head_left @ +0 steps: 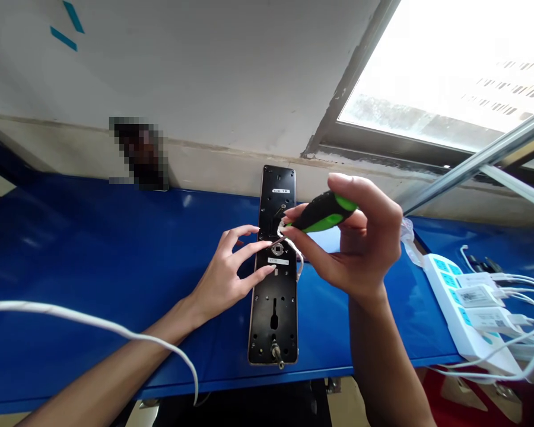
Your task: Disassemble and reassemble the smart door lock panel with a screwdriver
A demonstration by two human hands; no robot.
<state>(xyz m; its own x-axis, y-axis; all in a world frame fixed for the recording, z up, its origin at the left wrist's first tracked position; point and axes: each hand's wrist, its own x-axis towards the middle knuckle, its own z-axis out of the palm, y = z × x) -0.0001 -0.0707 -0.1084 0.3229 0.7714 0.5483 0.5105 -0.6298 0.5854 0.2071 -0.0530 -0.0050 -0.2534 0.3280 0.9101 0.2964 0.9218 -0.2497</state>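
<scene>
In the head view a long black door lock plate (275, 320) lies on the blue table, with holes, slots and white labels on its upper face. My right hand (360, 249) is closed around a green and black screwdriver (323, 214), its shaft slanting down left to the plate near a round fitting (277, 249). My left hand (231, 267) rests with fingers apart over the plate's left edge, its index fingertip beside the screwdriver's tip. A white cord (299, 261) passes under my right fingers and over the plate's right edge. A metal post (277, 354) sticks out at the near end.
On the right a white power strip (449, 302) holds several chargers with white cables. Another white cable (93, 320) crosses my left forearm. The blue table (93, 249) meets a wall at the back, and a metal bar (476, 163) slants up at the right.
</scene>
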